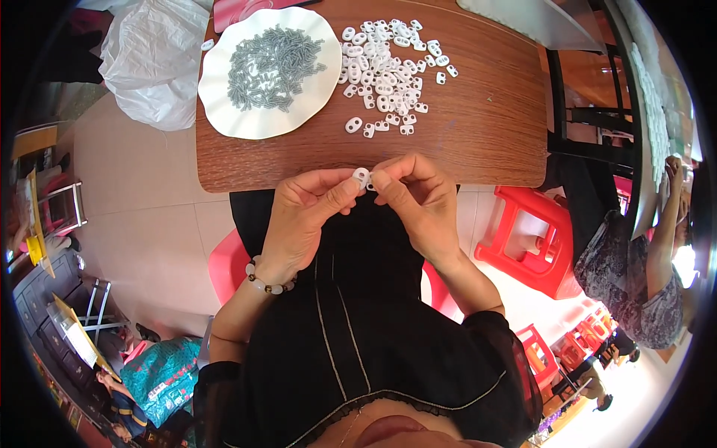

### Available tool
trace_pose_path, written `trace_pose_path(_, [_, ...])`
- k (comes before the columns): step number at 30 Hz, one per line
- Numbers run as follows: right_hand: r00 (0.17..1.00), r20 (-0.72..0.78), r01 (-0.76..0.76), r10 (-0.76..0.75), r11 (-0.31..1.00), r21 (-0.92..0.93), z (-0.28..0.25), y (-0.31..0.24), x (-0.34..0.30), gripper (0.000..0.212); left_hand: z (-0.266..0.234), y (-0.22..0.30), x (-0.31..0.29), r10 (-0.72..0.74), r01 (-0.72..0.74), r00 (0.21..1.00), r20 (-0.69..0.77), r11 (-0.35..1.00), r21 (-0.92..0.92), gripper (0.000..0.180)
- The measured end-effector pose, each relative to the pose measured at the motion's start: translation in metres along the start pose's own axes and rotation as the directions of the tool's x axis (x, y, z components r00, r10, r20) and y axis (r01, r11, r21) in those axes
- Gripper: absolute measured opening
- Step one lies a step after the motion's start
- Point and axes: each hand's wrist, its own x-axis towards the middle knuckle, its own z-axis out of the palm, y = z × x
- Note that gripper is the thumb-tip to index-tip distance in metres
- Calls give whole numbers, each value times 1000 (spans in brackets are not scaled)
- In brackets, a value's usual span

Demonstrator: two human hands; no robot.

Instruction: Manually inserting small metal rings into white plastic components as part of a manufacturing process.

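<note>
My left hand [306,205] pinches a small white plastic piece with two holes [361,176] between thumb and fingers, just off the table's near edge. My right hand [422,198] closes its thumb and forefinger on another small white piece [371,184] that touches the first one. The fingertips partly cover both pieces. Beyond my hands a heap of similar white two-holed pieces [385,75] lies on the table. To its left, a white wavy-rimmed plate [224,112] bears a pile of small grey springs [272,67].
The brown wooden table [478,142] spans the far side. A white plastic bag [153,63] hangs at its left. Red plastic stools [534,243] stand at the right, near another person in a patterned top [627,269]. A teal bag [160,377] rests on the lower left.
</note>
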Motion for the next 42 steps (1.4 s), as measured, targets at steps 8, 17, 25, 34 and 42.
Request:
trace_pose_path(8, [997,-10,81,-80,996,38,3,3,-2,10,0,4,-1,24,-25,1000,10,1000,15,23])
trace_pose_path(17, [994,101,31,-34,999,27,-2,-14,1,24,4,19,0,39,-52,994,101,990,132,24])
trace_pose_path(25, [904,408,161,-131,986,-40,-15,-13,9,35,4,24,1,-2,-30,983,185,985,169,21])
trace_pose_path(34, [939,299,185,-171,982,-21,-5,-10,1,44,8,24,-2,-19,0,982,188,995,103,21])
trace_pose_path(42, [917,321,254,-237,967,-11,-8,-2,0,37,10,22,-6,-12,-12,980,200,993,117,20])
